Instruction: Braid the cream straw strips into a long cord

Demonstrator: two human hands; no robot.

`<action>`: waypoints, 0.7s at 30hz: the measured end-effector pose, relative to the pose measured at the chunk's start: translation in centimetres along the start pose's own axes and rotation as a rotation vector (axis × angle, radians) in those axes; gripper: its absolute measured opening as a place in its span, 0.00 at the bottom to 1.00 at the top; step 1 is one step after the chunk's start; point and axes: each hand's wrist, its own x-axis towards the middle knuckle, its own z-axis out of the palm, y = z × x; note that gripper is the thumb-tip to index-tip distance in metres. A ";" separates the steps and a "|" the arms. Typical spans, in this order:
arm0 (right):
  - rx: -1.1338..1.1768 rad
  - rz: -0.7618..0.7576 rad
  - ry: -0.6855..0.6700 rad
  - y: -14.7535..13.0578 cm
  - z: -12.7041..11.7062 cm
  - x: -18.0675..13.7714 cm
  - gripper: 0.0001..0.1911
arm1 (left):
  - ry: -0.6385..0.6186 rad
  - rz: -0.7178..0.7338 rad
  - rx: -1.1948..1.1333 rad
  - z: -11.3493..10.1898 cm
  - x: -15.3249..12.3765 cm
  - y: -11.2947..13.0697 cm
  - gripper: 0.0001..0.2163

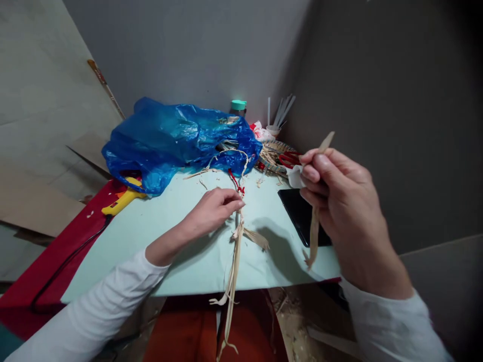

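Note:
My left hand (217,208) is closed, thumb and fingers pinching a braided cord of dried husk (242,215) at the middle of the table. Red string (240,190) is knotted round the cord just beyond my fingertips. Toward me, loose husk strands (234,271) hang from the braid over the table's front edge, and a short flap sticks out to the right. Raised at the right, my right hand (335,186) grips a separate husk strip (314,231). One end pokes up above the thumb and the other dangles below the fingers.
A blue plastic bag (177,136) covers the back left, with a yellow-handled corded tool (123,198) beside it. A woven basket (277,153) holds husk pieces and red-handled scissors (290,159). A black tablet-like slab (298,211) lies at right. Behind stand a teal-lidded bottle (238,105) and white sticks (283,111).

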 end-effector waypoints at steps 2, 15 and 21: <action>-0.216 0.090 -0.106 0.7 -1.4 -0.7 0.08 | -0.038 -0.037 0.186 0.0 -0.1 -0.6 0.13; -0.747 0.121 -0.563 7.1 0.5 -4.7 0.13 | -0.213 -0.297 -0.538 2.6 -0.5 -2.8 0.10; -0.549 0.179 -0.541 7.2 0.2 -5.0 0.14 | -0.342 -0.299 -0.665 1.5 -1.6 -2.9 0.11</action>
